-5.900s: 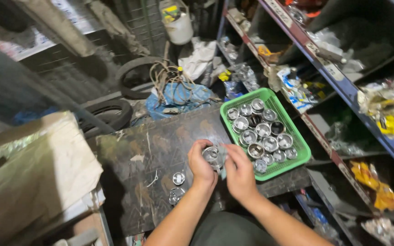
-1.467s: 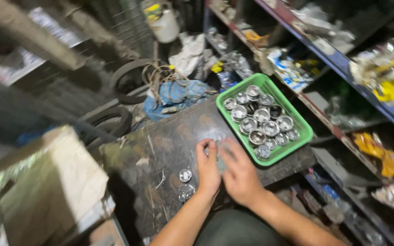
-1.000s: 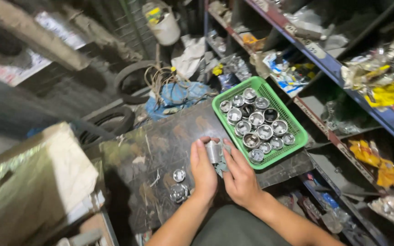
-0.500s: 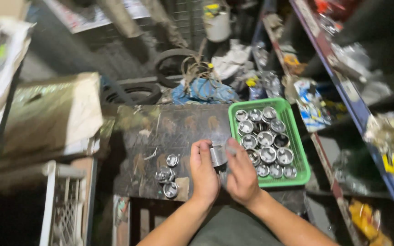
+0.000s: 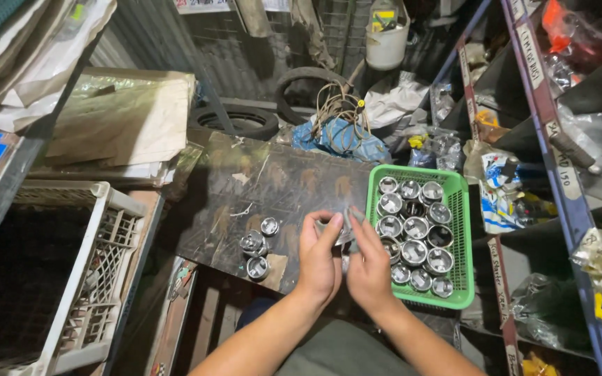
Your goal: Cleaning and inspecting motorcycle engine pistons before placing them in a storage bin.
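My left hand [image 5: 320, 259] and my right hand [image 5: 368, 268] meet over the near edge of a dark worn board [image 5: 273, 184]. Both grip one shiny metal socket [image 5: 343, 232], which is mostly hidden between the fingers. Just right of my hands sits a green plastic basket [image 5: 460, 240] filled with several similar metal sockets [image 5: 414, 226]. Three loose sockets [image 5: 257, 245] lie on the board to the left of my left hand.
A white plastic crate [image 5: 71, 275] stands at the left, with stacked cardboard and paper [image 5: 120, 118] behind it. Tyres [image 5: 242, 122], tangled wire and blue cloth [image 5: 339, 132] lie beyond the board. Blue metal shelving [image 5: 559, 174] with bagged parts rises on the right.
The view has swung left, bringing the white crate into sight. My hands stay together by the basket, still working the same socket. A third loose socket now lies on the board.
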